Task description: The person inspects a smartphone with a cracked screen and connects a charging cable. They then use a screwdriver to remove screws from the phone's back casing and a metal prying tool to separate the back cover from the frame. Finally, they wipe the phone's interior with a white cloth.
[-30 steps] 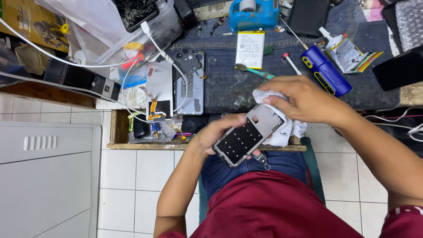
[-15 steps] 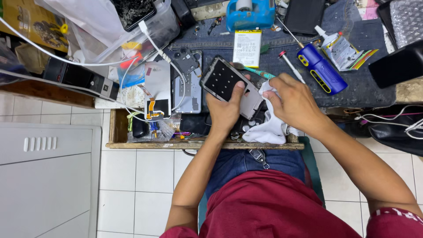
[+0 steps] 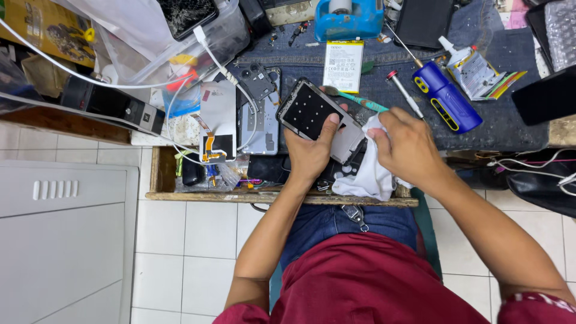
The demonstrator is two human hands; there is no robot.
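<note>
My left hand (image 3: 312, 153) grips a phone frame (image 3: 318, 117), a grey rectangular shell with a black inner panel dotted with white spots, held tilted above the workbench edge. My thumb rests across its lower part. My right hand (image 3: 408, 147) clutches a crumpled white cloth (image 3: 366, 174) and presses it against the frame's right end. A teal-handled tool (image 3: 360, 102) lies just behind the frame.
On the dark mat (image 3: 384, 78) lie a phone battery (image 3: 343, 65), a blue electric screwdriver (image 3: 447, 102), a thin screwdriver (image 3: 402, 90), a glue tube (image 3: 456, 51) and a blue tape dispenser (image 3: 348, 21). An opened phone back (image 3: 258, 114) with white cables sits left. A wooden drawer edge (image 3: 240, 197) fronts the bench.
Both hands rose from my lap to the bench. The left hand turned the phone frame and carried it up and left; the right hand followed with the cloth.
</note>
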